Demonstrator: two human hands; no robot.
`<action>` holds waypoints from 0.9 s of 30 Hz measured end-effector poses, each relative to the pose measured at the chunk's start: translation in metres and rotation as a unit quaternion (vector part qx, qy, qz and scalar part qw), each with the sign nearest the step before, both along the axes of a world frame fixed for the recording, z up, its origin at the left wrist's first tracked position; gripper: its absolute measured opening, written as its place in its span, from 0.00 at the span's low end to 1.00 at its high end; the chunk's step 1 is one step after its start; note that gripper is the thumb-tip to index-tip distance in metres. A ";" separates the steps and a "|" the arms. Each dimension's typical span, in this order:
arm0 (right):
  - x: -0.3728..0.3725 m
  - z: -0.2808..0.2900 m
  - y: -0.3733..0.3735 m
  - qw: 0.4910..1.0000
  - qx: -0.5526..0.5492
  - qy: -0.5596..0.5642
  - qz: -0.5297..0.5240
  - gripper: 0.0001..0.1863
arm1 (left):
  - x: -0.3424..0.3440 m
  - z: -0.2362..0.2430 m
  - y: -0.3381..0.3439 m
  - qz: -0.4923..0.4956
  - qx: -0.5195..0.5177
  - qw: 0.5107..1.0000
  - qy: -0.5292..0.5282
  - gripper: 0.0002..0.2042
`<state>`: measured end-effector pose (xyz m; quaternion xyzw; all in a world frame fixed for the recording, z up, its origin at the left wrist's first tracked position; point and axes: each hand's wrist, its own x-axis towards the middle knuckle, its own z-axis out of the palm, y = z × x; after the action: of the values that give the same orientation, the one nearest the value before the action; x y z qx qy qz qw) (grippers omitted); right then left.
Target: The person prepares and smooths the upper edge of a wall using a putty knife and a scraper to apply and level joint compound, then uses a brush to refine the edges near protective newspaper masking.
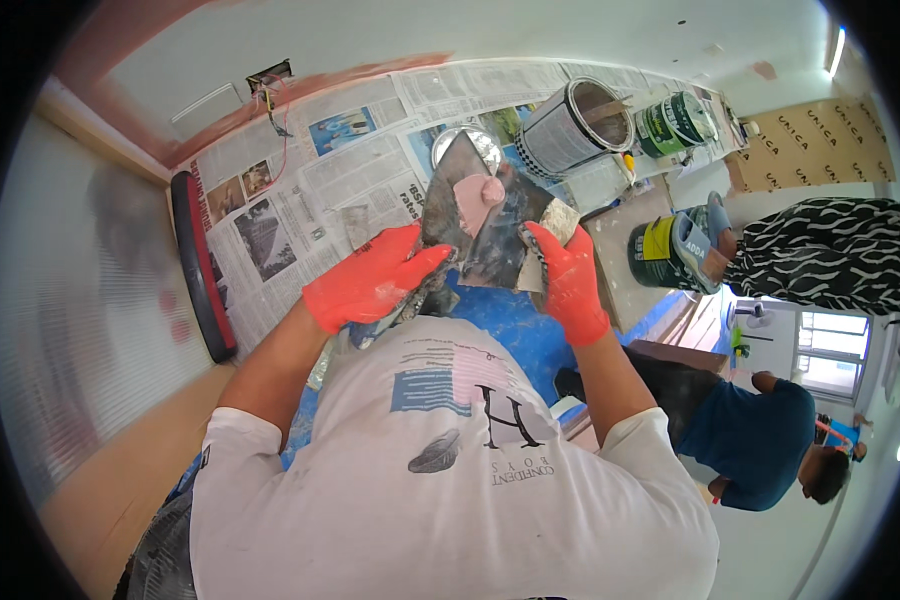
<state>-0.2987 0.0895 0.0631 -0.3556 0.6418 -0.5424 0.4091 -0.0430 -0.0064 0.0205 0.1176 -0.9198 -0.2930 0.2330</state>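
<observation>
My left hand (378, 278), in an orange-red glove, is closed on the edge of a dark, smeared flat plate (440, 205), thumb on top. Pink putty (473, 203) lies on this plate as a smooth patch with a small lump. My right hand (572, 285), gloved alike, grips a second dark flat blade (505, 235), a putty scraper by its look. Its edge meets or overlaps the plate beside the putty; I cannot tell whether they touch. A pale, crusted patch (559, 221) shows by my right thumb. My fingers beneath both tools are hidden.
Newspaper (345, 190) covers the surface ahead, with a large paint bucket (560, 130) and a green tub (675, 125) on it. Wires (273, 95) hang from a wall opening. At right, someone's slippered foot rests on a dark bucket (660, 250); a person in blue (745, 430) is beyond.
</observation>
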 end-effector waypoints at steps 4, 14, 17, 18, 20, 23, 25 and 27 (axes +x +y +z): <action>0.002 -0.008 -0.003 1.000 -0.005 -0.001 0.006 0.12 | -0.015 0.006 0.003 0.015 0.321 0.947 -0.033 0.16; 0.009 -0.001 -0.010 1.000 -0.017 0.014 0.021 0.13 | -0.010 0.032 0.002 -0.026 0.418 0.902 -0.106 0.22; 0.001 -0.005 -0.009 0.998 -0.041 0.042 0.019 0.12 | -0.015 0.029 0.000 -0.068 0.353 0.909 -0.211 0.18; -0.007 -0.009 -0.007 0.988 -0.062 0.136 0.034 0.13 | -0.018 0.027 -0.001 -0.080 0.339 0.907 -0.237 0.19; -0.031 -0.006 0.003 0.931 -0.113 0.339 0.073 0.15 | -0.021 0.014 -0.006 -0.105 0.320 0.906 -0.256 0.20; -0.042 0.031 0.009 0.822 -0.190 0.520 0.129 0.20 | 0.009 -0.035 -0.015 -0.081 0.453 0.887 -0.040 0.19; -0.030 0.045 0.015 0.938 -0.116 0.281 0.164 0.23 | 0.025 -0.050 -0.020 -0.023 0.686 0.723 0.077 0.17; -0.012 0.056 0.019 0.975 -0.039 0.067 0.206 0.25 | 0.032 -0.053 -0.028 -0.155 0.785 0.587 0.125 0.17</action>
<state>-0.3110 0.1089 0.1194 -0.5316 0.5586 -0.4462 0.4541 -0.0108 -0.0340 -0.0321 0.0732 -0.2994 -0.9444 0.1141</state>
